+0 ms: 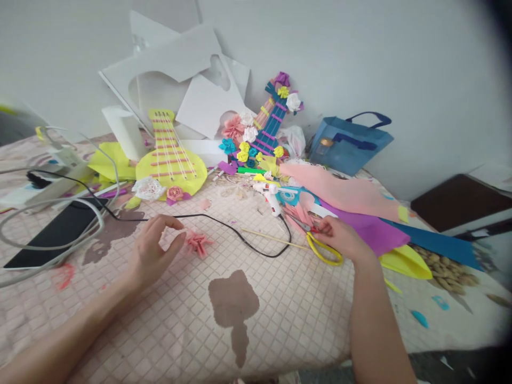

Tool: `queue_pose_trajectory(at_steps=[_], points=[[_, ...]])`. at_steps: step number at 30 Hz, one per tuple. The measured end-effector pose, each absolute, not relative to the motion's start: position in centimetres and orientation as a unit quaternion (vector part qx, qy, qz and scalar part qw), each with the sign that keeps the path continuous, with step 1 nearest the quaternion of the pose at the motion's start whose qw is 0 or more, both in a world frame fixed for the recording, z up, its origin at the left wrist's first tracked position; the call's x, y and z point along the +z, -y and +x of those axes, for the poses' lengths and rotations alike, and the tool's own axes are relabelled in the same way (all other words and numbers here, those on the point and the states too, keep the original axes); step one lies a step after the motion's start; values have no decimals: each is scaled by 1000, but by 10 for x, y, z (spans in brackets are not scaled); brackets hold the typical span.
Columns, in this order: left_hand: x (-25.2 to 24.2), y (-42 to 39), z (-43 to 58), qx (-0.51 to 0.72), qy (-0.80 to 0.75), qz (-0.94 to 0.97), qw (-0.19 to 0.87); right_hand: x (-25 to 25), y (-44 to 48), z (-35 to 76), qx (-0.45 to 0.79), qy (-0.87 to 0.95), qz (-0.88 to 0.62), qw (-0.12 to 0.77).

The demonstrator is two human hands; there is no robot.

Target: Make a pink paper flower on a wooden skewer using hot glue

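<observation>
My left hand (154, 248) is just above the tablecloth, thumb and curled fingers apart, with nothing visible between them. Right beside its fingertips lies a bunched pink paper piece (199, 243). Scissors (325, 255) with yellow and red handles lie at the right, and the fingers of my right hand (340, 234) close on them near the red part. Their blades point left over pink paper strips (300, 214). A white hot glue gun (272, 200) rests just beyond, its black cord (224, 231) running left between my hands.
A yellow paper guitar (170, 160) and a blue one with paper flowers (268, 133) lean at the back. Coloured paper sheets (356, 226), peanuts (444, 272) and a blue bag (348, 146) occupy the right. A black tablet-like slab (52, 234) and cables lie left.
</observation>
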State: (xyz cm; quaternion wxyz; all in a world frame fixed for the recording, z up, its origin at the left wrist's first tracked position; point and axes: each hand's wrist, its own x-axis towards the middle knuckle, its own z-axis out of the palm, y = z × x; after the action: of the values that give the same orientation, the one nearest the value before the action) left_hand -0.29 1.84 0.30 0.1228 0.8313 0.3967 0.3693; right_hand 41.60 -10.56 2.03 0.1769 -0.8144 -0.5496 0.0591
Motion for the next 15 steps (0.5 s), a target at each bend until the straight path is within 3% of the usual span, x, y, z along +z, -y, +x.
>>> queue_pose_trajectory(at_steps=[3, 5, 7, 13, 15], points=[[3, -21, -5, 373, -394, 832, 118, 31, 96, 378, 42, 597, -749, 284], [3, -22, -5, 371, -391, 835, 115, 34, 90, 345, 75, 670, -675, 299], [3, -23, -5, 368, -391, 836, 113, 29, 84, 319, 112, 732, -619, 263], [10, -24, -3, 383, -404, 822, 117, -1, 74, 305, -13, 722, -673, 158], [11, -25, -4, 376, -405, 825, 120, -1, 72, 306, -27, 729, -663, 168]])
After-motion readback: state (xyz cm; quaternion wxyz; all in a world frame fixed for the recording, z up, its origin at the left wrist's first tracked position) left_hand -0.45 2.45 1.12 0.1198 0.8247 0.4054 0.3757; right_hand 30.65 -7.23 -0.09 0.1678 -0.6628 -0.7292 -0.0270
